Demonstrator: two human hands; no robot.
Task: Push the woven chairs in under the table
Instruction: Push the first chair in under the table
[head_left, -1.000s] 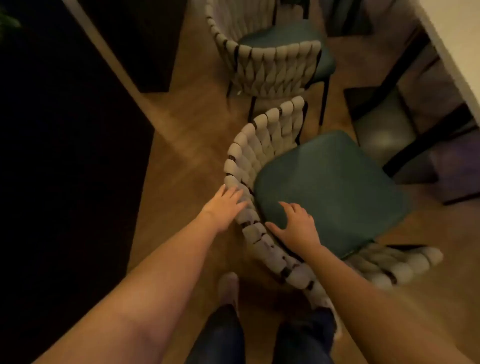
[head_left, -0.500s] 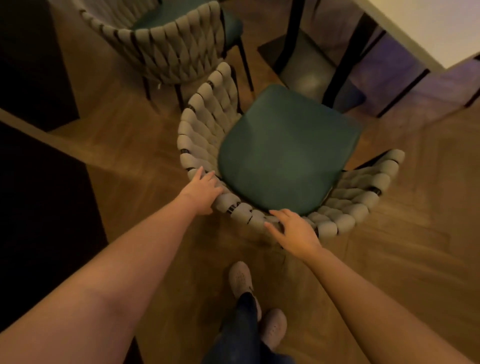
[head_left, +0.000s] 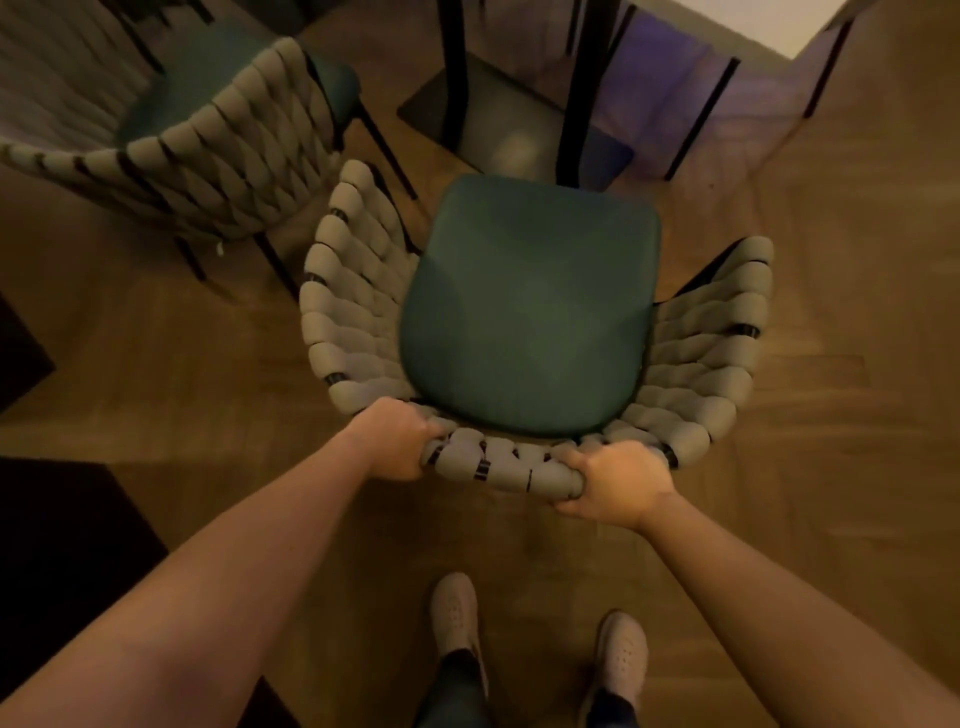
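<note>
1. A chair (head_left: 530, 312) with a dark green seat is seen from above, in the middle of the picture.
2. Its back and sides are made of fat grey woven bands (head_left: 353, 312), curved around the seat like a bowl.
3. Small black bits of the frame are seen between the bands along the top edge.
4. The top edge of the chair back is gripped by both hands.
5. The left hand (head_left: 395, 441) is closed around the left part of that edge, with the fingers curled over it.
6. The right hand (head_left: 615, 483) is closed around the right part of the edge, with the thumb tucked under.
7. The front of the seat is pointed at the table (head_left: 769, 26), and only a pale corner of the table top is seen at the top right.
8. Black table legs (head_left: 452, 73) and a dark flat base (head_left: 498, 130) are seen just past the seat's front edge.
9. A second woven chair (head_left: 208, 135) with a green seat is placed just beside the first, at the upper left.
10. The floor (head_left: 831, 415) is made of brown wood.
11. A dark rug or mat (head_left: 62, 545) is seen at the lower left.
12. Two pale shoes (head_left: 457, 613) are seen on the floor behind the chair.
</note>
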